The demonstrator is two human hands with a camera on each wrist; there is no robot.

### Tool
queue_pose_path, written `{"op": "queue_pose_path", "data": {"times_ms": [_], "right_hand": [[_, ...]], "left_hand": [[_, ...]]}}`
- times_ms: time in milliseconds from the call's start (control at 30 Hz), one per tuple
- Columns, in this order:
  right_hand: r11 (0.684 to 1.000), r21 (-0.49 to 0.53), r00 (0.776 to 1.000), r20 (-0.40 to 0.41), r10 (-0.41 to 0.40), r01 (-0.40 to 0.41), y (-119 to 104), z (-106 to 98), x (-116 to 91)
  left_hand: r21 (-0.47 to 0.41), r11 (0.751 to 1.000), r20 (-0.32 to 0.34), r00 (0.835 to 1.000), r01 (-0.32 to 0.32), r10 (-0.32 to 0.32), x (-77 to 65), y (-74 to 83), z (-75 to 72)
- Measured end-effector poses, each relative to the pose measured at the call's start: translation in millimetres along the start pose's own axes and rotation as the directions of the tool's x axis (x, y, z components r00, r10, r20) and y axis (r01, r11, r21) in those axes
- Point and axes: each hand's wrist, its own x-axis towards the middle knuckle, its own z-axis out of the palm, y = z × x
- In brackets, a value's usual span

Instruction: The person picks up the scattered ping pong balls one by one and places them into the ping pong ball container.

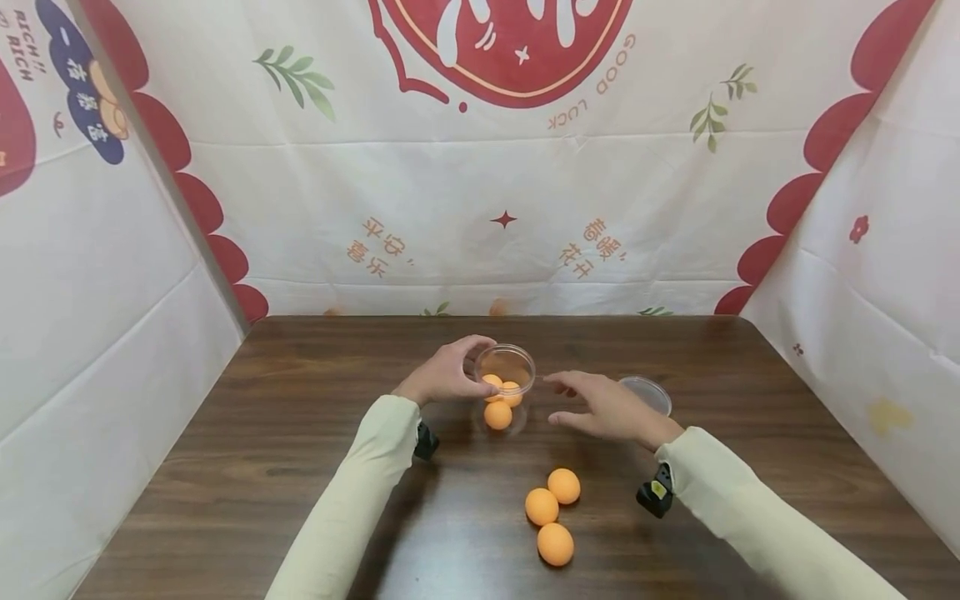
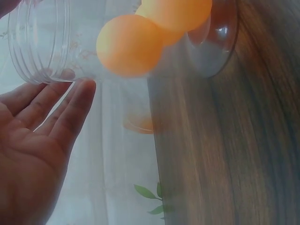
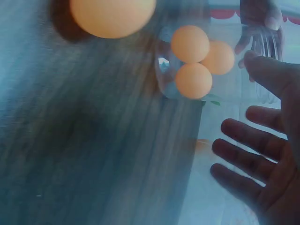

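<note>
A clear plastic jar [image 1: 508, 363] stands upright on the table with three orange balls [image 1: 498, 415] inside. My left hand [image 1: 452, 372] holds the jar near its rim, thumb on the near side and fingers around the far side. To the right of the jar, apart from it, is my right hand [image 1: 603, 406], its fingers extended and holding nothing. The right wrist view shows the spread fingers [image 3: 243, 136] beside the jar [image 3: 229, 89]. Three more orange balls [image 1: 542, 507] lie close together on the table, nearer to me.
A round clear lid [image 1: 647, 393] lies on the brown wooden table [image 1: 300, 483] behind my right hand, which partly hides it. Printed white cloth [image 1: 450, 183] hangs beyond the table's far edge and along both sides.
</note>
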Motion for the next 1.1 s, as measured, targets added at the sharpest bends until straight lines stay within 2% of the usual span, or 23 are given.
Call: {"op": "queue_pose_path", "data": {"times_ms": [200, 367, 533, 767, 1100], "right_hand": [[0.998, -0.059, 0.996, 0.089, -0.01, 0.015, -4, 10, -17], [0.991, -0.1, 0.988, 0.138, -0.069, 0.084, -12, 21, -30], [0.991, -0.052, 0.977, 0.185, -0.11, 0.122, -17, 27, -39], [0.98, -0.028, 0.965, 0.183, -0.189, 0.198, -24, 33, -43], [0.985, 0.015, 0.97, 0.173, -0.17, 0.17, -25, 41, -46]], "left_hand": [[0.02, 1.0, -0.001, 1.0, 0.003, -0.003, -0.9, -0.7, -0.7], [0.032, 0.999, -0.007, 1.0, 0.001, -0.001, -0.9, -2.0, -0.5], [0.028, 1.0, -0.001, 1.0, -0.009, 0.009, -0.2, -1.7, -0.1], [0.026, 1.0, -0.005, 1.0, -0.014, 0.014, 1.4, -3.5, 0.3], [0.001, 1.0, -0.001, 1.0, -0.012, 0.012, 0.9, -3.1, -0.2]]}}
